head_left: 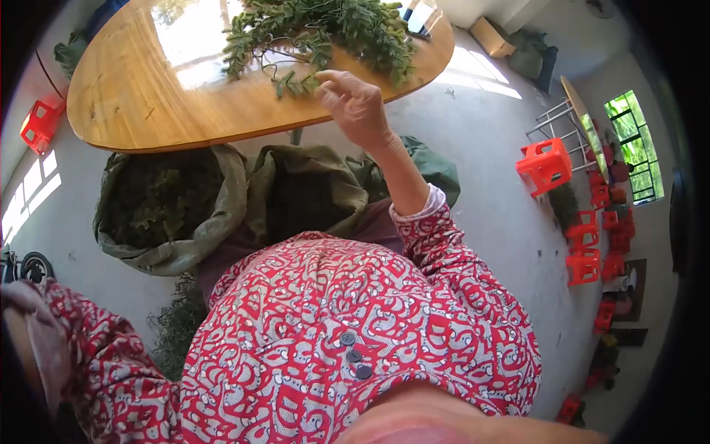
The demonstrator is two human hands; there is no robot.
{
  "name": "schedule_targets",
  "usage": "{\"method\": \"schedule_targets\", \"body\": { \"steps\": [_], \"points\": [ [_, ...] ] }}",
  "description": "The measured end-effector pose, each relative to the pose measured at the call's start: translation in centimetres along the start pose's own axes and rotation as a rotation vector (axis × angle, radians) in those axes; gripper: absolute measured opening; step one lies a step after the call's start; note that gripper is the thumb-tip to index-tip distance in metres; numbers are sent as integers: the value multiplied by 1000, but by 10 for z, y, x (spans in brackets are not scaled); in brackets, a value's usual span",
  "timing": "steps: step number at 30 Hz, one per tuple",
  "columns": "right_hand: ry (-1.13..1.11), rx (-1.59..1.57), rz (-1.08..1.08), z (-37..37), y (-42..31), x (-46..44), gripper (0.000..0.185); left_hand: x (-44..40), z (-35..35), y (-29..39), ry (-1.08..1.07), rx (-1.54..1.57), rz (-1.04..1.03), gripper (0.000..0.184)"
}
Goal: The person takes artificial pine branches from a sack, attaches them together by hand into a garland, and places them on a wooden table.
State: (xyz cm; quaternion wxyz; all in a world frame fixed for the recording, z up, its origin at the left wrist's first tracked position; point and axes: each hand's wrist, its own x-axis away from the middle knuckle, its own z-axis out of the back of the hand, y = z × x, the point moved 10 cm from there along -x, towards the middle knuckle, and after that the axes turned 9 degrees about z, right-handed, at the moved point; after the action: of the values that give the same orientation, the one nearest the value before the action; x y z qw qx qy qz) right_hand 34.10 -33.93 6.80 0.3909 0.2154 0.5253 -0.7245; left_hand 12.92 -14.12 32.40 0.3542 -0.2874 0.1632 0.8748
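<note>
My right hand reaches over the near edge of the wooden table, its fingers bent and closed at the end of a green artificial pine sprig. Exactly how the fingertips meet the sprig is hard to see. The sprig lies at the near side of a bundle of artificial pine greenery, where bare dark wire shows among the branches. My left arm bends out at the lower left in a red patterned sleeve; the left hand is outside the view.
Below the table stand open green sacks, one holding leafy green pieces, another dark inside. Dark greenery lies on the floor by my side. Red stools stand to the right, another red stool at left.
</note>
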Motion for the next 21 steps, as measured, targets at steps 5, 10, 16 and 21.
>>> {"method": "schedule_targets", "body": {
  "steps": [5, 10, 16, 21],
  "points": [
    [268, -205, -213, 8, 73, 16, 13, -34, -45, -75, 291, 252, 225, 35],
    [318, 232, -62, 13, 35, 17, 10, -30, -219, -186, 139, 128, 615, 38],
    [298, 202, -130, 13, 34, 17, 12, -24, -300, -231, -142, -347, 818, 44],
    [282, 182, -133, 11, 25, 13, 12, -29, -301, -224, -118, -374, 831, 30]
  ]
}}
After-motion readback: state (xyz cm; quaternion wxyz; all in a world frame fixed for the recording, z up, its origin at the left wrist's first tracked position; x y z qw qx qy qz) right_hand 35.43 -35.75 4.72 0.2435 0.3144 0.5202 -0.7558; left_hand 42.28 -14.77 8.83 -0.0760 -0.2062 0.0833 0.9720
